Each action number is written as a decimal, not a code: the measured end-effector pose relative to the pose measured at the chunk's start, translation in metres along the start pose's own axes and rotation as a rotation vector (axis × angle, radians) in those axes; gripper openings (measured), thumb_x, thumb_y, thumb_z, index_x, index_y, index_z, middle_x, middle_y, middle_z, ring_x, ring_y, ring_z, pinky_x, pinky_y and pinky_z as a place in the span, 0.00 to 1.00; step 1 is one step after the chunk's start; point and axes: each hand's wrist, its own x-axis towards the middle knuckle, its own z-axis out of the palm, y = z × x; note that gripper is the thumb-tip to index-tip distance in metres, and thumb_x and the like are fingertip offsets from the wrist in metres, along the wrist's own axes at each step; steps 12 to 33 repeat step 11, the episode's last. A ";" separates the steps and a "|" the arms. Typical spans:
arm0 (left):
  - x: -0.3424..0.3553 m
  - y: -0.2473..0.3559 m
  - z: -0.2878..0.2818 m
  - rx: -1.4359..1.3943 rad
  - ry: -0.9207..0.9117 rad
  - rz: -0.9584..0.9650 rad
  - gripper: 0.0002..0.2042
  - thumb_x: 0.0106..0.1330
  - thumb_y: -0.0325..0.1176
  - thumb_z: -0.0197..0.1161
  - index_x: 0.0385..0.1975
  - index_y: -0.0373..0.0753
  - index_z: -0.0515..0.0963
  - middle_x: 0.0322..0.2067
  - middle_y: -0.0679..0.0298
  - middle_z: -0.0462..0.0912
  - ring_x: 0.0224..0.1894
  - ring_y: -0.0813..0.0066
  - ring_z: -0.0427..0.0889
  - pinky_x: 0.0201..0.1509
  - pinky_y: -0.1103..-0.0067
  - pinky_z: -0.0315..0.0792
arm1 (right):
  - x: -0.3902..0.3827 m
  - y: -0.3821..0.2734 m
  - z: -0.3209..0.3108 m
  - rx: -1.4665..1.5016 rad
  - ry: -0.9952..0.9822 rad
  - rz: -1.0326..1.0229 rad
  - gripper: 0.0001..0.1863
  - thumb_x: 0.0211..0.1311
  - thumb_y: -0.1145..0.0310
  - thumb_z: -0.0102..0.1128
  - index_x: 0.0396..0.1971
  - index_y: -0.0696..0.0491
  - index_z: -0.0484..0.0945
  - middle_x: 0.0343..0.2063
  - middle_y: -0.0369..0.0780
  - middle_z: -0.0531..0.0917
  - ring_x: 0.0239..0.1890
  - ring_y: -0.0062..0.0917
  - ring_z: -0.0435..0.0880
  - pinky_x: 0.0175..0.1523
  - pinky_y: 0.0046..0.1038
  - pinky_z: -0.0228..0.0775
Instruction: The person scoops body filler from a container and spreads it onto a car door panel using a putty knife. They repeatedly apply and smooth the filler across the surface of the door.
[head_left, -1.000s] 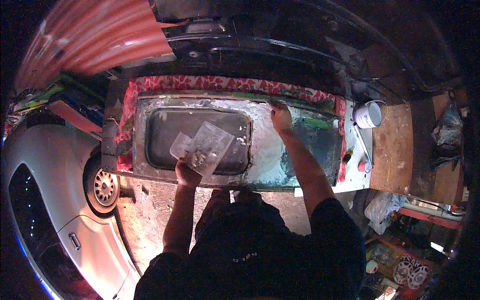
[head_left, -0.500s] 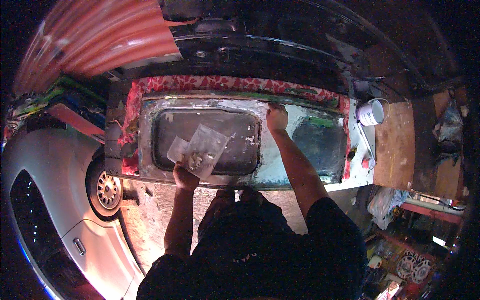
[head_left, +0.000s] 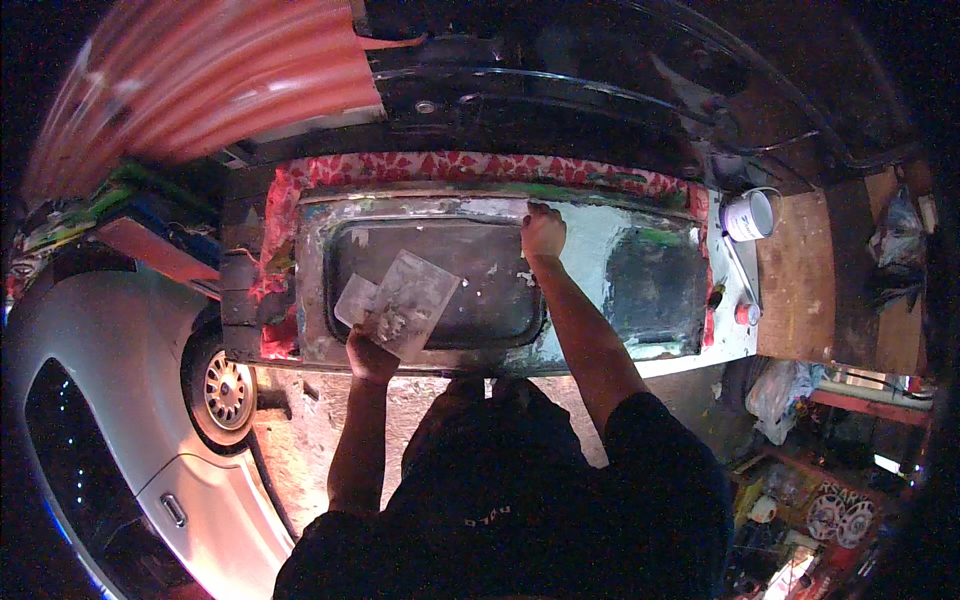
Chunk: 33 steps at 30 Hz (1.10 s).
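Observation:
A car door-like panel (head_left: pixel 578 290) lies across a bench, with a dark recessed section (head_left: pixel 490 310) and pale filler smeared beside it. My left hand (head_left: pixel 370 357) grips a translucent plastic sheet (head_left: pixel 428 285) at its lower left, above the recess. Greyish paste lumps (head_left: pixel 392 322) stick to that sheet, and a smaller clear piece (head_left: pixel 355 299) juts out on its left. At the recess's upper right corner, my right hand (head_left: pixel 543 234) is closed against the panel. Whatever its fingers hold is hidden.
Red-and-white patterned cloth (head_left: pixel 430 168) borders the panel's far side. To the right stand a white bucket (head_left: pixel 747 216) and a small red-and-white can (head_left: pixel 746 314). A silver car (head_left: pixel 120 400) is close on the left, and a dark car body (head_left: pixel 560 90) spans the back.
My right hand has slid left along the panel's far part, to the recess's corner. The left hand keeps the plastic sheet in about the same pose. The whole view has shifted slightly.

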 end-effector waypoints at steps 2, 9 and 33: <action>-0.006 0.004 0.009 0.005 -0.027 0.005 0.28 0.62 0.40 0.47 0.61 0.33 0.62 0.59 0.48 0.67 0.62 0.46 0.65 0.65 0.47 0.56 | 0.001 -0.007 -0.001 -0.009 -0.013 0.011 0.12 0.51 0.67 0.62 0.38 0.48 0.82 0.33 0.38 0.83 0.38 0.34 0.81 0.42 0.36 0.76; -0.001 0.018 -0.041 0.105 0.041 0.086 0.28 0.63 0.49 0.51 0.60 0.39 0.64 0.59 0.50 0.67 0.62 0.45 0.64 0.63 0.46 0.59 | 0.001 -0.023 -0.001 -0.027 -0.040 0.021 0.10 0.52 0.67 0.60 0.36 0.49 0.82 0.33 0.38 0.83 0.38 0.33 0.81 0.42 0.36 0.75; -0.004 0.020 -0.048 0.155 0.023 0.145 0.30 0.61 0.50 0.54 0.61 0.40 0.63 0.59 0.51 0.67 0.62 0.45 0.64 0.63 0.46 0.59 | -0.001 -0.023 -0.001 -0.058 -0.050 0.044 0.13 0.51 0.67 0.63 0.39 0.47 0.82 0.36 0.37 0.83 0.38 0.34 0.81 0.43 0.36 0.76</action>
